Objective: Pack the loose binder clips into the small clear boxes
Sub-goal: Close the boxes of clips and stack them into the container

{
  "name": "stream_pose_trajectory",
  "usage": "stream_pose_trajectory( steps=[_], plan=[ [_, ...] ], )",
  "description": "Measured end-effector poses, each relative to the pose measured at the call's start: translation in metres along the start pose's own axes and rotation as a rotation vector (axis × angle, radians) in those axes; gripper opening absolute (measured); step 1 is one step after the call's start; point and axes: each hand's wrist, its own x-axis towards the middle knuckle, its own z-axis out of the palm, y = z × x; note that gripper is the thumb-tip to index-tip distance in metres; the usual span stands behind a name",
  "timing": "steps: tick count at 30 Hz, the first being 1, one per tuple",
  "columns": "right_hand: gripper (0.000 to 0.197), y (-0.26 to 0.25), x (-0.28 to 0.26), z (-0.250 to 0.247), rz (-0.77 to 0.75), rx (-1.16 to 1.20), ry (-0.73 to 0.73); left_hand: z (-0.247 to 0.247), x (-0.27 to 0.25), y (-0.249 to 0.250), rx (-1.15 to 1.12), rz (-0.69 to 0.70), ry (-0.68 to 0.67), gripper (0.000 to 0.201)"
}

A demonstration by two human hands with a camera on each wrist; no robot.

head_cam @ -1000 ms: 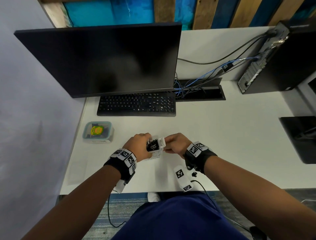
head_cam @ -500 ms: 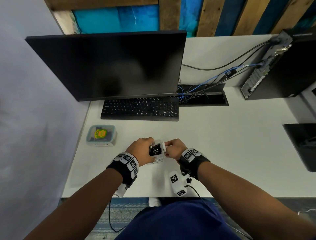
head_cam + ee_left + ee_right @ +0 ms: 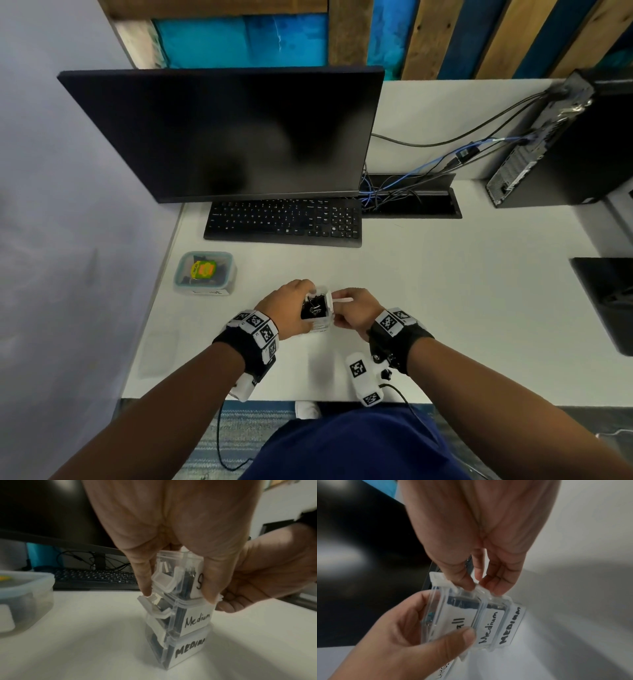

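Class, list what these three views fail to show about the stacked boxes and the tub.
- Top box label: left thumb covers most of it.
- Clip count: head view too small.
- Tub contents: tiny in head view; left wrist view blurred, cut off.
- Right hand on the latch: locking or opening, unclear.

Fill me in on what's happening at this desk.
A person is packing binder clips into small clear boxes stacked on the desk. The left hand grips the top box, which holds black clips; its label is partly hidden. The right hand pinches that box's side latch. The two boxes below are both labelled medium. A larger tub sits to the left, near the keyboard.
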Motion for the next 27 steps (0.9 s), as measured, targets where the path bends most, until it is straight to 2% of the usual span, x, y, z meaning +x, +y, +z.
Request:
stream_pose_trajectory(
  steps=[2, 4, 6, 9, 11, 18, 21, 23, 25, 27],
  plan=[
    [0.028, -0.002, 0.000, 0.000, -0.007, 0.003, -0.059, -0.001, 0.000, -0.007, -0.131, 0.051, -0.044, 0.097],
    [0.030, -0.005, 0.000, -0.002, -0.035, -0.016, -0.089, -0.003, -0.002, -0.013, -0.243, 0.058, -0.036, 0.109],
    [0.032, -0.007, 0.002, -0.004, -0.078, -0.038, -0.104, -0.004, -0.005, -0.022, -0.282, 0.033, 0.010, 0.100],
    [0.036, -0.005, 0.001, -0.006, -0.170, -0.067, -0.120, 0.003, -0.008, -0.033, -0.244, -0.015, 0.068, 0.072],
    [0.039, -0.003, 0.001, -0.007, -0.225, -0.086, -0.117, 0.007, -0.008, -0.033, -0.244, -0.039, 0.084, 0.066],
    [0.039, -0.018, 0.013, -0.010, -0.217, 0.123, -0.012, -0.007, 0.023, -0.024, -0.264, -0.049, 0.121, 0.065],
    [0.038, -0.027, 0.022, -0.013, -0.203, 0.126, 0.042, -0.013, 0.033, -0.019, -0.296, -0.018, 0.100, 0.074],
    [0.037, -0.031, 0.024, -0.018, -0.186, 0.107, 0.032, -0.011, 0.037, -0.017, -0.307, -0.025, 0.103, 0.074],
    [0.042, -0.034, 0.022, -0.023, -0.191, 0.017, 0.004, -0.010, 0.040, -0.017, -0.295, -0.050, 0.111, 0.067],
    [0.053, -0.037, 0.020, -0.031, -0.293, -0.277, 0.039, -0.008, 0.044, -0.019, -0.312, -0.062, 0.119, 0.062]
  ],
)
